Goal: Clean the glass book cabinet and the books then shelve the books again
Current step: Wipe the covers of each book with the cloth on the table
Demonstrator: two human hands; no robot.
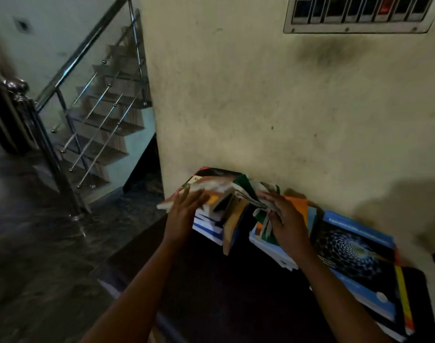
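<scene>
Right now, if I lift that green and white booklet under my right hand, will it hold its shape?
Probably not. The green and white booklet already bends and droops beneath the right hand, so it looks thin and floppy. It seems light; supporting it flat would likely help.

Books point(236, 209) lie in untidy stacks along the wall — several tipped, one blue-covered, flat.
</scene>
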